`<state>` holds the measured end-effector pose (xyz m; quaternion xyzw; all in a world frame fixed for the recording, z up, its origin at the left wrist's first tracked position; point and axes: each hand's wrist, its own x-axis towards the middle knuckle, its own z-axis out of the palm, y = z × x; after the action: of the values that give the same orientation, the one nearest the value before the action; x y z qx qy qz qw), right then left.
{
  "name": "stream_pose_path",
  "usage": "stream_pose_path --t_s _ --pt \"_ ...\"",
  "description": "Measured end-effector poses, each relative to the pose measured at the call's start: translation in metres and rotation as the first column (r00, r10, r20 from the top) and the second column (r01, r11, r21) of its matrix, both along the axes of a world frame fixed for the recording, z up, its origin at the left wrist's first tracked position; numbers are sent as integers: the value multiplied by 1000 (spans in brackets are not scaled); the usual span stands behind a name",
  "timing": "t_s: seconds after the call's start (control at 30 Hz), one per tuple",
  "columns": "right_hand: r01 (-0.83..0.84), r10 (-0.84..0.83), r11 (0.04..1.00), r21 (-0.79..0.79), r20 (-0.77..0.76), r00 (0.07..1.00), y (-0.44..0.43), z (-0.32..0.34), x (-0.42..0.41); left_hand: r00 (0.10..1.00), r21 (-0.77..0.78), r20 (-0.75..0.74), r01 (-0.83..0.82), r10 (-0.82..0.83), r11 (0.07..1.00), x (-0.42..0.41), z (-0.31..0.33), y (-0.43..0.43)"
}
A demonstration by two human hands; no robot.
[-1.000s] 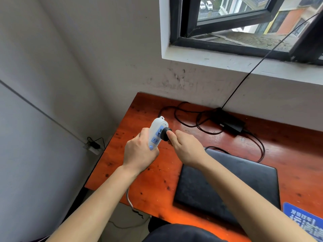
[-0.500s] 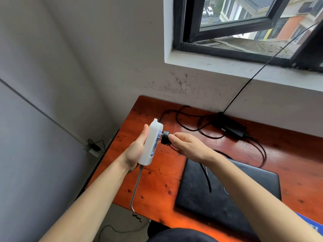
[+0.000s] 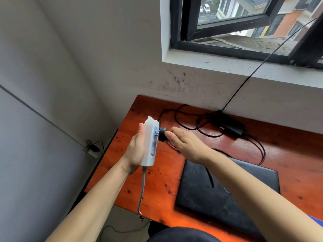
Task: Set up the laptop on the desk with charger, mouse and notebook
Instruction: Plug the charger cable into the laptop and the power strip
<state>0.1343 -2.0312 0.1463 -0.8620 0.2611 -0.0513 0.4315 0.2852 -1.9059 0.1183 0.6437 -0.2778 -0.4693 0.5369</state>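
Observation:
My left hand (image 3: 135, 151) holds a white power strip (image 3: 150, 142) upright above the left part of the red-brown desk (image 3: 157, 186). My right hand (image 3: 185, 145) grips the black charger plug (image 3: 163, 134), whose prongs sit at the strip's upper blue socket. The plug's cable runs under my right forearm. The black charger brick (image 3: 230, 125) and its looped cable (image 3: 188, 123) lie at the back of the desk. A closed black laptop (image 3: 215, 194) lies flat near the front edge, partly under my right arm.
The power strip's grey cord (image 3: 142, 191) hangs down past the desk's front edge. A black cable (image 3: 262, 63) rises from the desk to the open window (image 3: 227, 27). A second power strip (image 3: 91, 149) lies on the floor by the left wall. Something blue (image 3: 318, 222) peeks in at the right edge.
The power strip has turned from tilted to upright in my left hand and risen a little. My right hand still presses the plug at its socket. The view has shifted slightly.

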Motion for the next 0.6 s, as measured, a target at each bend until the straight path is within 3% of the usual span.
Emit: stream_pose_path --t_s 0.07,0.2,0.33,0.6 --pt "36 -36 999 15 -2 999 5 -5 0 997 3 81 3 -3 1000 1 5 -6" --pt "3 -9 994 -105 -61 998 9 -11 0 947 82 311 57 -80 995 1 9 -10" --pt "-5 -1 994 -112 -57 998 8 -10 -3 964 77 226 126 -140 989 2 5 -7" --pt "46 -47 996 77 5 999 -5 -27 -3 954 88 252 143 -161 986 3 5 -20"
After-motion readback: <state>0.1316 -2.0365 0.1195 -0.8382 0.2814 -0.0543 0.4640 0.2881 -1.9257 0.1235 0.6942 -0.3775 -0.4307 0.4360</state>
